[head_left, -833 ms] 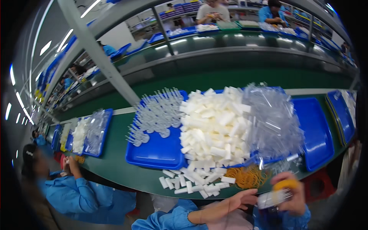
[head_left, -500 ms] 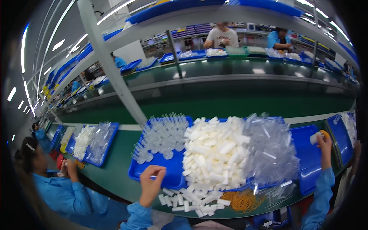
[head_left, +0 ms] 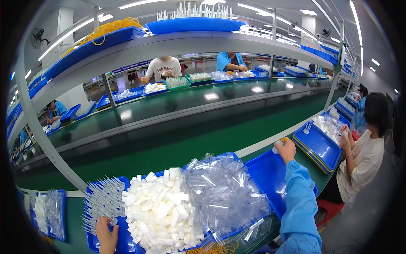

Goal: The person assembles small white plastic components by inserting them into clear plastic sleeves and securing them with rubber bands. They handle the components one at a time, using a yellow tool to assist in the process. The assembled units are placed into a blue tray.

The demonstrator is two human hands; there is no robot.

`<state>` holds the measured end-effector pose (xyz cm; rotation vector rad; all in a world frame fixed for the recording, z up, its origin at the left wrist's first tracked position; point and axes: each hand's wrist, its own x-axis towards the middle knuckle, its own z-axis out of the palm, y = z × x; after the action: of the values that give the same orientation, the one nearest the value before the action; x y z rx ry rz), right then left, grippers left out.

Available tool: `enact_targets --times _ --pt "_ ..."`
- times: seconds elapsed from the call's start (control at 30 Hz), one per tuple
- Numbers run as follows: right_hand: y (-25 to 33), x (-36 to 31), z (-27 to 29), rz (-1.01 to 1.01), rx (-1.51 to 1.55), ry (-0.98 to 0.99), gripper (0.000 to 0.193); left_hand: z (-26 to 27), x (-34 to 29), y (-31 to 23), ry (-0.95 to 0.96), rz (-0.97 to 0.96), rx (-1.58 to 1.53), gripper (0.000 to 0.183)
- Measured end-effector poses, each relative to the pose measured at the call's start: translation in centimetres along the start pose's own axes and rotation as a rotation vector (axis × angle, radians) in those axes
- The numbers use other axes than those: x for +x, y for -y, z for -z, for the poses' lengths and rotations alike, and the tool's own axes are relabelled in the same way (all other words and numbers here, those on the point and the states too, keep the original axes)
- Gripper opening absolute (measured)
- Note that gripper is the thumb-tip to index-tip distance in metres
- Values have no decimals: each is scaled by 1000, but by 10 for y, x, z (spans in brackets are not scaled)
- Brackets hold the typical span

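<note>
My left hand [head_left: 107,236] is at the near side of the clear stemmed plastic pieces [head_left: 103,203], bunched in the left blue tray [head_left: 122,233]. Its thumb and fingertips close around the round base of one piece, partly hidden by the fingers. Over the far end of the right blue tray [head_left: 266,171], my right hand [head_left: 287,151] grips a small whitish cylinder [head_left: 278,146]. An orange-yellow part shows beside the cylinder; its kind is unclear. Between my hands lie heaps of short white foam-like pieces [head_left: 163,207] and clear plastic sleeves [head_left: 224,190].
Yellow rubber bands [head_left: 213,249] lie at the near edge. Stacked blue trays [head_left: 317,146] stand at right, beside a seated co-worker [head_left: 363,156]. A grey shelf post [head_left: 46,144] rises at left. Beyond the bench runs a green conveyor belt [head_left: 169,139], with people working across it.
The view has swung to the right. My left hand has gone from the tray's near edge to the clear stemmed pieces. My right hand still holds the whitish cylinder.
</note>
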<state>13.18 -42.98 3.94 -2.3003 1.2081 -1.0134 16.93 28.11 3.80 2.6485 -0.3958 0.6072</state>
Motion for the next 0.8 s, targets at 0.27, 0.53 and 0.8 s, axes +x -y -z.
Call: enact_targets --times 0.27,0.53,0.8 --pt "-54 1 -8 12 4 21 55 2 -11 4 -107 -80 70 19" --pt "-78 29 -4 487 39 -121 55 40 -54 1 -146 330 -470 18" --pt "176 -139 128 442 782 538 32 80 -95 -12 -212 611 -1591 21"
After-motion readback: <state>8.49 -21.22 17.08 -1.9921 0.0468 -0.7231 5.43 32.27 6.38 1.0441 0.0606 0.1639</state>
